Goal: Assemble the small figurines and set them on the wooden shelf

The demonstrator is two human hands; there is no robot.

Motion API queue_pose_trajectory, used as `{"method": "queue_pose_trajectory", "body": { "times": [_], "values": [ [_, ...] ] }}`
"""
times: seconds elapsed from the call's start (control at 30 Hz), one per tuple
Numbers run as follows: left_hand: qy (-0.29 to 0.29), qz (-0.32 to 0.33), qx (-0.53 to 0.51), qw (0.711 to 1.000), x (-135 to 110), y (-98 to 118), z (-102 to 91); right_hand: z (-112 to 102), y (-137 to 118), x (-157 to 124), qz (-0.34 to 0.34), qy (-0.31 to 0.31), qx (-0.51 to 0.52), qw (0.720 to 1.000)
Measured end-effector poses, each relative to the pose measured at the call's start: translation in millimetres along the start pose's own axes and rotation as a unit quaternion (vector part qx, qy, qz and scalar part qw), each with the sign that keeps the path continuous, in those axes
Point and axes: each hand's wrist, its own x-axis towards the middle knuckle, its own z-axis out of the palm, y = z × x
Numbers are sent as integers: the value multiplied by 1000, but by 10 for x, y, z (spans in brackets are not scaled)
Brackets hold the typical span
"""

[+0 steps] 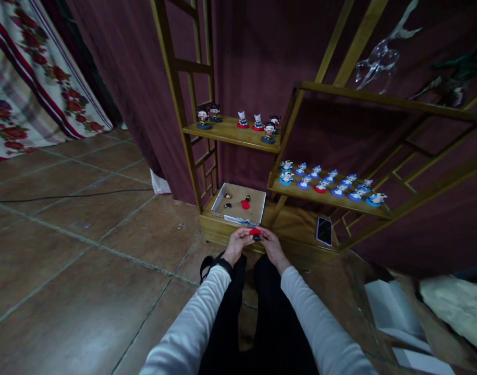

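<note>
Between my left hand (239,243) and my right hand (272,245) is a small figurine (255,234) with a red part and a dark, rounded part. The fingers of both hands are closed on it, in front of the low wooden shelf. Just beyond my hands stands a shallow cardboard box (218,211) with a pale inside. In it lie a red round piece (245,204) and several small dark-topped pieces, among them one at the upper left (228,196). Finer detail of the held figurine is too small to make out.
Several figurines on dark or red bases stand on the upper left shelf (230,133). More blue-and-white figurines line the right shelf (301,190). A phone (324,231) lies on the bottom board. A clear deer ornament (379,60) stands at upper right; white boxes (394,307) lie on the floor.
</note>
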Motion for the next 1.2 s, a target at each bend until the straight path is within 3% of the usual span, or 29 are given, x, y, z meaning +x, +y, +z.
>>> {"method": "queue_pose_trajectory", "body": {
  "times": [0.47,0.7,1.03,1.2],
  "values": [
    [-40,26,37,998,-124,14,31,-45,-107,-140,42,-8,54,998],
    [-56,-23,14,998,-133,40,55,-17,-144,-162,25,6,63,998],
    [-25,-24,11,999,-38,-45,34,19,-51,-109,20,22,18,999],
    [22,-43,14,999,24,-73,19,42,5,-63,44,33,18,998]
  ]
}}
